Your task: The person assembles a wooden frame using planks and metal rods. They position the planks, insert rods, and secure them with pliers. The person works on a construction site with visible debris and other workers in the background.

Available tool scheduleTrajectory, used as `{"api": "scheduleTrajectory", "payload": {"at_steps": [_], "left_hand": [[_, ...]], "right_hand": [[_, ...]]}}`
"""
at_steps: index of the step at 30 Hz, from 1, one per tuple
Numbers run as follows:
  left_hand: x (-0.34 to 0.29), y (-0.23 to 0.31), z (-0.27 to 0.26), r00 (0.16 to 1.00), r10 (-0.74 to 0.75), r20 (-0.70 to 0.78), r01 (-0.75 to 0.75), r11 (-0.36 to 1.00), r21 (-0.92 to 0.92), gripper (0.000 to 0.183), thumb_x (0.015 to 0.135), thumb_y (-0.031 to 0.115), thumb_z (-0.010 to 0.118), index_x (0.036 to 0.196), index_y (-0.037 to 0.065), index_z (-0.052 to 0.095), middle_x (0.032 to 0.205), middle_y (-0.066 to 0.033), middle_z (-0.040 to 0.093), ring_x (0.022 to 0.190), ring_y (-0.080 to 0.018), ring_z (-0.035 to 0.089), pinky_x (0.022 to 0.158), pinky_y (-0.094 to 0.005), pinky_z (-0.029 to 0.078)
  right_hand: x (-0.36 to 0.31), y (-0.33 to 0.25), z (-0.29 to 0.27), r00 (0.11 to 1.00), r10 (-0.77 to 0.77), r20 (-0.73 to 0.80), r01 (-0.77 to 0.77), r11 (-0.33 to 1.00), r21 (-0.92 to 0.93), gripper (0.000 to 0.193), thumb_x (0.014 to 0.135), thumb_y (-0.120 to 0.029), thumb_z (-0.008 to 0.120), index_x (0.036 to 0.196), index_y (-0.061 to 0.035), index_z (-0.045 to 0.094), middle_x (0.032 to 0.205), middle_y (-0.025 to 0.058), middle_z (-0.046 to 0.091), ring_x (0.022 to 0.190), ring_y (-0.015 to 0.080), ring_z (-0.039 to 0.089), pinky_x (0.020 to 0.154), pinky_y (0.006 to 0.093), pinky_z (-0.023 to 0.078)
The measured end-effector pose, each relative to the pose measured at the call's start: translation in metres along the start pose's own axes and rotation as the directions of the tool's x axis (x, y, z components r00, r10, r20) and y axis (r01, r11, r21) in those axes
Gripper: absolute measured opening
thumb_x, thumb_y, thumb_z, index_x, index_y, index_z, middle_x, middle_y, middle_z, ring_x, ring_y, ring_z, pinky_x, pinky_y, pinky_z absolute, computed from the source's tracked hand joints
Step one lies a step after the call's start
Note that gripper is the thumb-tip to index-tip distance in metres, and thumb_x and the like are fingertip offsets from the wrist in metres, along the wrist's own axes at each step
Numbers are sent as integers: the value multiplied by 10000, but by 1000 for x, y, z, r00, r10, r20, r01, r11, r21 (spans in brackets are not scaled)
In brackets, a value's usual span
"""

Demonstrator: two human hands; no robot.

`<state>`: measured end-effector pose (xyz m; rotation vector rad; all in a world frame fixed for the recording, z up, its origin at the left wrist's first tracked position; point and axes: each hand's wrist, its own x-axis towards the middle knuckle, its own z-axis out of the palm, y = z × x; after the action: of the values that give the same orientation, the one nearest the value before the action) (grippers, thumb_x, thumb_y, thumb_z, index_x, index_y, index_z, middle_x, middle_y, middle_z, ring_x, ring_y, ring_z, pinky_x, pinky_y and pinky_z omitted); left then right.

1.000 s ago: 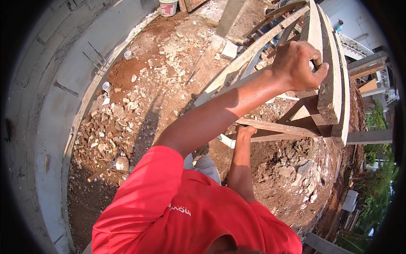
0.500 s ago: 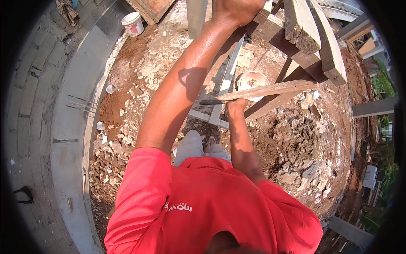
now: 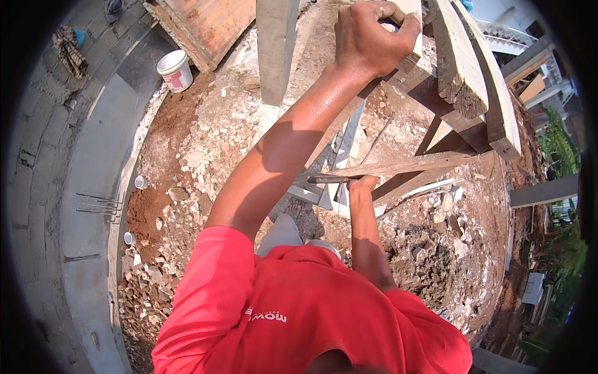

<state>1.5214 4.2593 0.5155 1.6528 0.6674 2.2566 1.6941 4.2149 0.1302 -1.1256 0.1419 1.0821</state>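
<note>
My left hand (image 3: 377,40) is raised at the top, its fingers and thumb curled together against a pale timber (image 3: 412,57). What sits inside the pinch, if anything, cannot be made out. Lower down, my right hand (image 3: 363,182) is closed around a tool with a dark, narrow end (image 3: 327,179) that sticks out to the left; the gripped part is hidden. Just above that hand, a long wooden brace (image 3: 405,166) runs across to the right. Two thick boards with rough ends (image 3: 462,62) (image 3: 498,93) overhang to the right of my left hand.
A grey post (image 3: 276,56) stands left of my raised arm. Beyond it are a white bucket (image 3: 175,71) and a wooden panel (image 3: 208,28). Rubble and dug soil (image 3: 423,255) cover the ground. A block wall (image 3: 37,181) curves along the left, with thin rods (image 3: 99,206) jutting out.
The view has shifted, so the timbers, post and bucket sit lower in it. My left hand now shows whole, still curled at the pale timber. My right hand keeps the dark tool by the brace.
</note>
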Motion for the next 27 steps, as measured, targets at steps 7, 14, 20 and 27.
{"api": "scheduleTrajectory", "payload": {"at_steps": [7,14,20,27], "left_hand": [[75,-142,52,972,-203,119,202,979,26,315,898,263,670,738,-5,718,581,-170,662,551,-256,682,550,-413,494],[176,-299,126,980,-193,56,189,980,67,374,877,331,699,726,-11,708,600,-186,656,589,-309,700,583,-442,509],[248,-456,167,977,-179,115,148,960,238,350,854,330,715,689,22,723,596,-168,664,561,-275,687,583,-412,529],[322,-630,245,995,-90,38,78,966,248,335,814,324,720,579,87,694,544,-105,651,515,-255,658,576,-403,545]], "right_hand": [[101,-17,111,998,59,-28,-60,997,-47,564,975,-545,572,1363,-135,584,1329,109,607,1185,359,571,904,649,490],[262,-36,281,994,-25,108,21,999,38,602,1019,-523,503,1413,-68,508,1408,178,534,1246,394,569,954,659,543],[366,-28,406,988,49,148,-59,996,67,570,1044,-516,514,1421,-88,502,1382,124,556,1210,331,575,1009,575,519],[467,-44,549,985,112,133,-110,994,-25,561,1028,-525,510,1391,-98,521,1333,127,570,1209,357,571,1006,608,501]]}}
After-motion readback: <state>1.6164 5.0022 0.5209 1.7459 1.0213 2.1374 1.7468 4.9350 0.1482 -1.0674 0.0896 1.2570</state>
